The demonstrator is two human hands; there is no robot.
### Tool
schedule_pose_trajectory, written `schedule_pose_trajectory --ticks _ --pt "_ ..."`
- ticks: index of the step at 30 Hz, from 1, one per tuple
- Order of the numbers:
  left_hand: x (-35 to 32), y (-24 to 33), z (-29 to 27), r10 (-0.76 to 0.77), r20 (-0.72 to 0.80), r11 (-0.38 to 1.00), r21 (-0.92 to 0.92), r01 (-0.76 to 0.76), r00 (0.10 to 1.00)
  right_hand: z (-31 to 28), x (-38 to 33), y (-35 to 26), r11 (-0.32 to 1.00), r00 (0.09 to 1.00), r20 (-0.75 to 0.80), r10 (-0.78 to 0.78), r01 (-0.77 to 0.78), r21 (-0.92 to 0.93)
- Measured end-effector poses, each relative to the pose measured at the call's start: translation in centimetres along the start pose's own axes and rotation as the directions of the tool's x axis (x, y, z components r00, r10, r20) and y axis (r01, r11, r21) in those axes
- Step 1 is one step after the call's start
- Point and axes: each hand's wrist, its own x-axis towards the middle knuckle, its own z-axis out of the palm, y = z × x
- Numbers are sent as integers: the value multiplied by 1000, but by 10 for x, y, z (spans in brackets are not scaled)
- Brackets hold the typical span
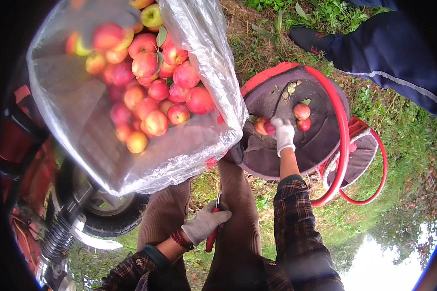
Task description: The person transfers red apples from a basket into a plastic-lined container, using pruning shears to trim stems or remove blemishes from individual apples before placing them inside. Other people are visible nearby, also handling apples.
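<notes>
My gloved left hand (205, 225) is closed around red-handled pruning shears (211, 241) in front of my legs, the metal tip pointing up. My gloved right hand (283, 134) reaches down into a dark fabric-lined basket (320, 140) with a red rim and handle. Its fingers are curled at a red apple (269, 127), which they partly cover; a red-yellow apple (260, 125) lies against that one. Two more apples, one with a leaf (302, 112), rest to the right of the hand. On the left, a large clear plastic bag (204, 43) stands open with many apples (155, 122) inside.
A second, smaller red-handled basket (357, 155) sits beside the first. Another person's dark trouser leg (383, 53) and shoe (306, 39) are at the upper right. A red vehicle's wheel (111, 213) stands at the lower left. Grass (369, 106) covers the ground.
</notes>
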Motion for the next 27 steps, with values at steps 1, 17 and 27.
schedule_pose_trajectory --ticks 1,17,27 --pt "3 -2 1 6 8 1000 4 -6 1000 -3 0 10 984 998 57 -41 50 -172" --pt "0 3 -2 -30 -99 994 98 40 995 27 -9 22 681 941 328 88 184 -709" --pt "12 -28 -1 86 39 993 77 -88 996 -34 -142 -85 712 864 484 -139 -252 655"
